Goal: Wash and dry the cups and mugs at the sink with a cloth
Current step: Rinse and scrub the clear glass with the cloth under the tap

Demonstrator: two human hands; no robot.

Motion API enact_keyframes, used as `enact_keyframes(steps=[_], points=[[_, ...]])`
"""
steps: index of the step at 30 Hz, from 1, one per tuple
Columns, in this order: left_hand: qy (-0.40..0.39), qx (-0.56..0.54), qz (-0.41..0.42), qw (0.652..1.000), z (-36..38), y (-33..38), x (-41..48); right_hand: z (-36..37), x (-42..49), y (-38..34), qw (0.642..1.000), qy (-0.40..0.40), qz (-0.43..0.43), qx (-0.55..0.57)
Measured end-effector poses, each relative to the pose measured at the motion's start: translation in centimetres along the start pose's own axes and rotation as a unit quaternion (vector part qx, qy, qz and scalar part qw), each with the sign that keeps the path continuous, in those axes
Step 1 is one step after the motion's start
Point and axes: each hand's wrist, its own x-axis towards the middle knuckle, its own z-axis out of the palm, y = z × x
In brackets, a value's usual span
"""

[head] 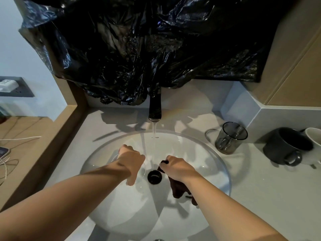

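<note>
Water (154, 134) runs centre-frame; my left hand (132, 159) grips a clear glass (113, 157) beside it for rinsing, my right hand (177, 169) clutches the dark cloth (178, 188) for scrubbing.

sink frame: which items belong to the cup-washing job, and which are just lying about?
Job:
left hand holding clear glass
right hand holding dark cloth
running tap, sink
smoky tumbler, dark mug, white mug on the counter

Lying about:
black plastic sheet
cables, phone
wall socket
</note>
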Motion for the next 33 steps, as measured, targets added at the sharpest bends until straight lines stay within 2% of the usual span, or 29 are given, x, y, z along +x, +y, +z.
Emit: enact_keyframes(steps=[11, 13, 16, 18, 20, 21, 24, 25, 27, 30, 31, 33], points=[[0.027, -0.028, -0.001, 0.999, 0.4, -0.2, -1.5, 0.2, -1.1, -0.2, 1.000, 0.017, 0.008, -0.006], [0.047, -0.071, -0.004, 0.996, 0.5, -0.5, -1.9, 0.2, -1.3, -0.1, 1.000, 0.021, 0.005, 0.004], [0.094, -0.205, -0.030, 0.974, 1.1, -1.4, -2.6, -0.1, -1.6, 0.1, 0.998, 0.046, -0.002, 0.037], [0.122, -0.329, -0.052, 0.935, 1.8, -2.0, -2.8, -0.3, -1.6, 0.2, 0.995, 0.081, -0.013, 0.053], [0.139, -0.459, -0.071, 0.875, 2.5, -2.2, -2.9, -0.5, -1.8, 0.2, 0.990, 0.111, -0.024, 0.086], [0.149, -0.526, -0.076, 0.834, 2.8, -2.1, -3.0, -0.6, -1.9, 0.1, 0.986, 0.123, -0.031, 0.112], [0.187, -0.708, -0.062, 0.678, 2.8, -1.5, -3.7, -1.1, -2.4, -0.2, 0.963, 0.165, -0.045, 0.206], [0.199, -0.740, -0.046, 0.641, 2.6, -1.2, -4.0, -1.3, -2.7, -0.3, 0.955, 0.180, -0.050, 0.232], [0.231, -0.771, -0.021, 0.593, 2.0, -0.5, -4.5, -1.6, -3.2, -0.6, 0.938, 0.204, -0.059, 0.274], [0.252, -0.806, -0.028, 0.535, 1.1, 0.5, -4.5, -1.8, -3.8, -0.7, 0.907, 0.235, -0.058, 0.345], [0.254, -0.813, -0.029, 0.523, 0.7, 0.8, -4.5, -1.8, -4.0, -0.7, 0.895, 0.247, -0.053, 0.368], [0.260, -0.811, -0.025, 0.523, -0.2, 1.4, -4.3, -2.1, -4.4, -0.4, 0.870, 0.276, -0.052, 0.406]])
